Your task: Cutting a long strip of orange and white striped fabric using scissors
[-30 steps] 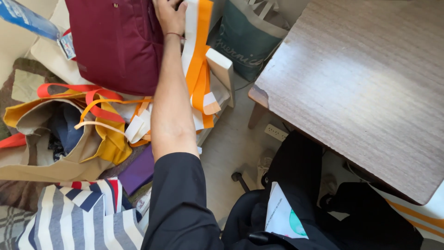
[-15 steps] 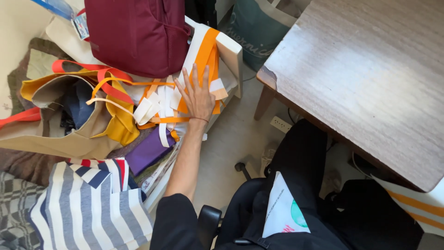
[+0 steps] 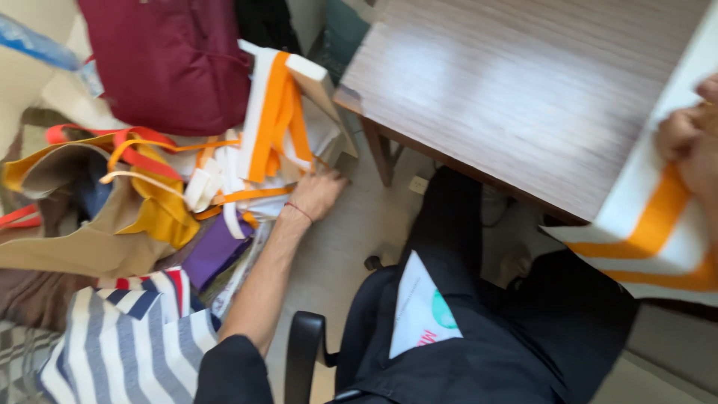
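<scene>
White bags with orange stripes (image 3: 273, 123) lie in a heap on the floor (image 3: 359, 224) at the left, leaning against a maroon bag (image 3: 168, 63) and above a mustard-yellow bag (image 3: 153, 206). The left hand (image 3: 318, 193) reaches down into the lower right edge of that heap; its fingers are curled among the white and orange straps, but the blur hides whether they actually grip anything. Well apart, at the right edge of the view, the right hand (image 3: 692, 146) closes its fingers over the top edge of another white bag with orange stripes (image 3: 651, 232), held up just beside the corner of the wooden table (image 3: 516, 90). A striped blue-and-white bag (image 3: 120, 344) lies near the left arm, and a dark bag (image 3: 479, 337) sits below the table.
</scene>
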